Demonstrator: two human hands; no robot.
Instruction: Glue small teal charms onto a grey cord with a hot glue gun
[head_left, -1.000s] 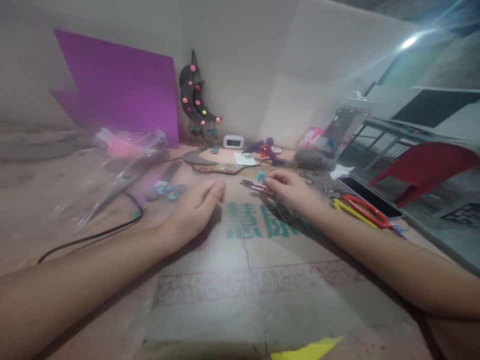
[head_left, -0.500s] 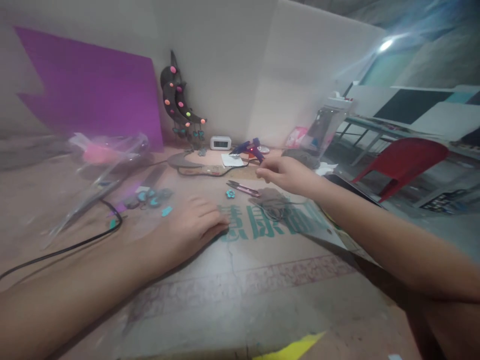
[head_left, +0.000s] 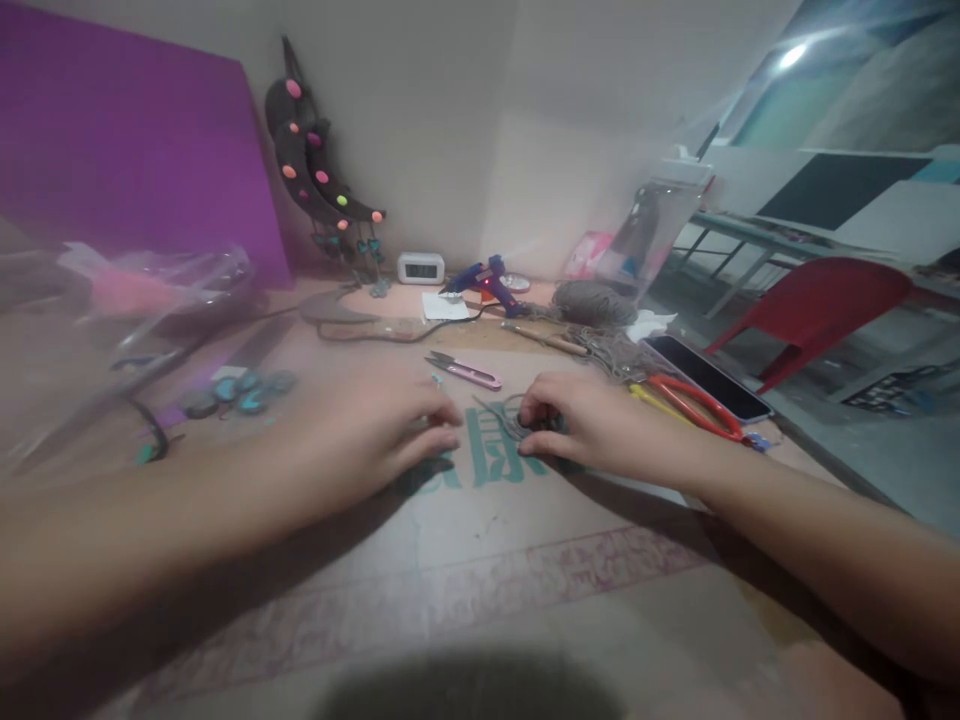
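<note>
My right hand (head_left: 581, 425) is closed around a small coil of grey yarn (head_left: 512, 420), with thin loops showing left of its fingertips. Facing it across a short gap, my left hand (head_left: 390, 420) hovers low over the board with thumb and fingers apart, and I see nothing between them. A bit of a teal flower piece (head_left: 436, 380) peeks out behind its fingers. Beyond both hands lie pink-handled thread snips (head_left: 469, 372). Green printed characters (head_left: 499, 460) on the board show between the hands.
A blue glue gun (head_left: 487, 280) with a red light stands behind, near a white clock (head_left: 421, 268). Right are a yarn ball (head_left: 592, 302), red-handled scissors (head_left: 697, 405) and a phone (head_left: 709, 375). A decorated crescent (head_left: 311, 170) leans against the wall; teal pieces (head_left: 251, 392) lie left.
My right hand has come down from near the glue gun to the yarn coil and closed on it. My left hand has lifted from lying flat and turned towards it. The view has shifted right.
</note>
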